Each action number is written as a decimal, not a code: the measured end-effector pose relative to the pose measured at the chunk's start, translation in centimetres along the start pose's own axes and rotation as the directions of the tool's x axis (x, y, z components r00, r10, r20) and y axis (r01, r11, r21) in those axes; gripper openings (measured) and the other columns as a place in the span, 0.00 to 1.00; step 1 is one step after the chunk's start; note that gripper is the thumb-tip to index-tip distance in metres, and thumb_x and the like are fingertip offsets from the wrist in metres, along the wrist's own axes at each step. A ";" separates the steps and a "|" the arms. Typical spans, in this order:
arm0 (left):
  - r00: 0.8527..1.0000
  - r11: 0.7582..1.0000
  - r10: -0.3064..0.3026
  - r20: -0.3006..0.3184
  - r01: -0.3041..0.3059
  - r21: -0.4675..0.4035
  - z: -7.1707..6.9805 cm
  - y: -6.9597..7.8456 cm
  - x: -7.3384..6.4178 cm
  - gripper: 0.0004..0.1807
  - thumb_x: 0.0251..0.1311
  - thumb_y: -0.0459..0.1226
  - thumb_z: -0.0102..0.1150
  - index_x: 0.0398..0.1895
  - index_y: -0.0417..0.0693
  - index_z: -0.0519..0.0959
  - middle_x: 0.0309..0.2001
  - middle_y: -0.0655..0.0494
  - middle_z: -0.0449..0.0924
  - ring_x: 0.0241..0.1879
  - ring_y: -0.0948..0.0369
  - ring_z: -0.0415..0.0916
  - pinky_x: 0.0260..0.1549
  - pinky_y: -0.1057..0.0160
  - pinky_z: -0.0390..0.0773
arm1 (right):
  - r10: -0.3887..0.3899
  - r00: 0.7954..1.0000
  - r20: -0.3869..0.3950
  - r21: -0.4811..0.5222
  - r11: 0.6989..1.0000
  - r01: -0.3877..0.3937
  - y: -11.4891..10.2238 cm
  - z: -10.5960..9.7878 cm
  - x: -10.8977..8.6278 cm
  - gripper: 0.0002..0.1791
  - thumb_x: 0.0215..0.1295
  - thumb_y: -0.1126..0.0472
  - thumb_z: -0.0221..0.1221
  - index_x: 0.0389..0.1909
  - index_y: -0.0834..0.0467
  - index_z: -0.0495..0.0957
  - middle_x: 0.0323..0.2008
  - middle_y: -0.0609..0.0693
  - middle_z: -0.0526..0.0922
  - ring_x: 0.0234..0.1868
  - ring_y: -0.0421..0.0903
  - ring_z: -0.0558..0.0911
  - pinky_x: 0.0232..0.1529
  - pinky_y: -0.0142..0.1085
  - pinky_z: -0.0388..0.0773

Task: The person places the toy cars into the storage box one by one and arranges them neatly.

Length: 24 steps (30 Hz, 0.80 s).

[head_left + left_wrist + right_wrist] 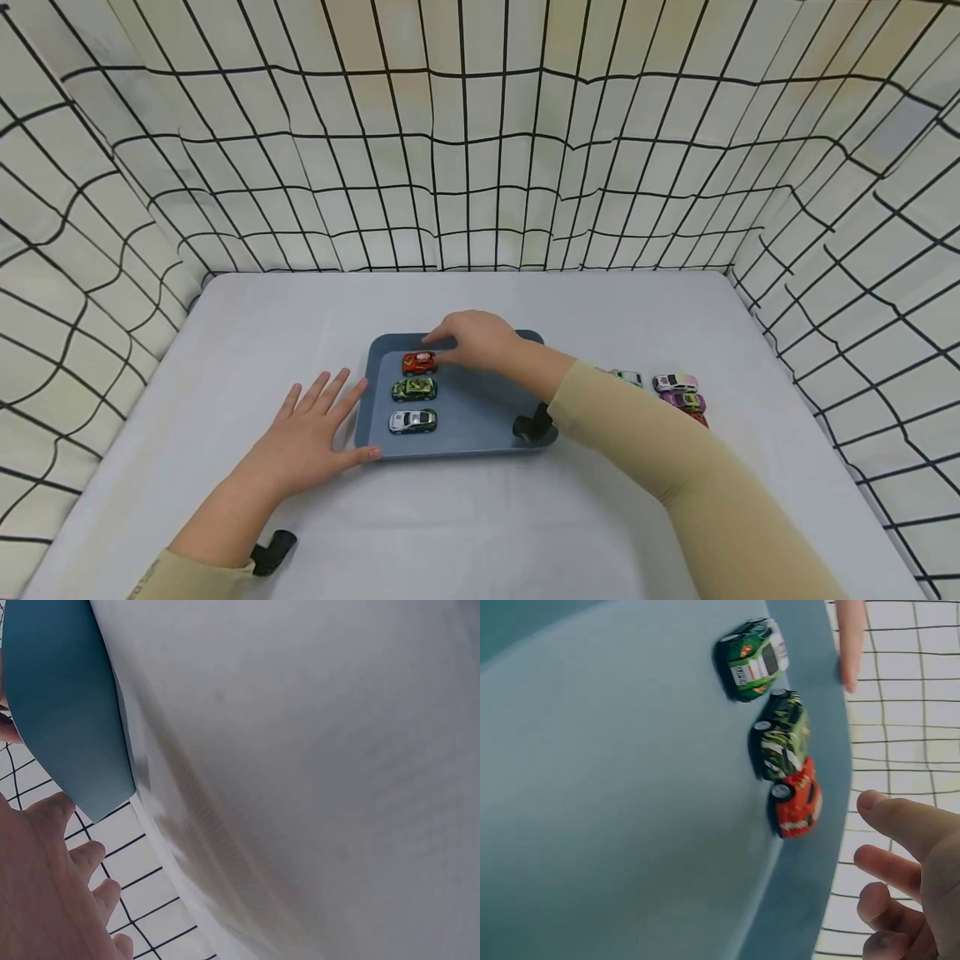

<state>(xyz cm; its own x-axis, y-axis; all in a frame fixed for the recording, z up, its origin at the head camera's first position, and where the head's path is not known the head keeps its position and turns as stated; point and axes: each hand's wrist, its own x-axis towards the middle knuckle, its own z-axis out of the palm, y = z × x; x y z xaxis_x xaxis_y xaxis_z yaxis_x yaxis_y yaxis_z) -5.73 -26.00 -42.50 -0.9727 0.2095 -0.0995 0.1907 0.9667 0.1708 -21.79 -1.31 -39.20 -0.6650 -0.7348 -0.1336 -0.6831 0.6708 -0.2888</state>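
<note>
A blue-grey tray (480, 417) lies on the white table with three toy cars in a column on its left side. The red toy car (419, 362) is at the back, the green camouflage toy car (413, 389) in the middle and the white and green toy car (412, 421) in front. My right hand (480, 340) hovers over the tray's back part, thumb close to the red car. Its fingers are spread and hold nothing in the right wrist view. With fingers spread, my left hand (315, 429) is at the tray's left edge, thumb by the front left corner.
Right of the tray, several more toy cars stand on the table, among them a white and pink one (675, 382) and a purple one (684, 402); my right sleeve (637, 433) partly covers this group. Black wire grid (465, 142) over white cloth surrounds the table's back and sides.
</note>
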 end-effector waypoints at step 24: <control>1.000 1.000 -0.001 0.013 0.001 -0.008 0.1 -0.2 0.1 0.59 0.52 0.76 0.50 0.79 0.50 0.53 0.78 0.39 0.46 0.76 0.38 0.40 0.70 0.33 0.37 | 0.216 0.974 -0.065 0.176 0.963 -0.202 11.5 -2.3 -14.1 0.23 0.62 0.50 0.68 0.59 0.48 0.82 0.53 0.47 0.83 0.35 0.44 0.75 0.32 0.36 0.75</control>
<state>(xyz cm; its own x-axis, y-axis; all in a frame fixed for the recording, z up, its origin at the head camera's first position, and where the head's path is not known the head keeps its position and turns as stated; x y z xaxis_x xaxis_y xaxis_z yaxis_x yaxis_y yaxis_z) -5.85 -26.18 -42.65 -0.9711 0.2105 -0.1121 0.1887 0.9656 0.1787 -20.90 16.99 -38.45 -0.8150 -0.5644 -0.1314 -0.4708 0.7771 -0.4177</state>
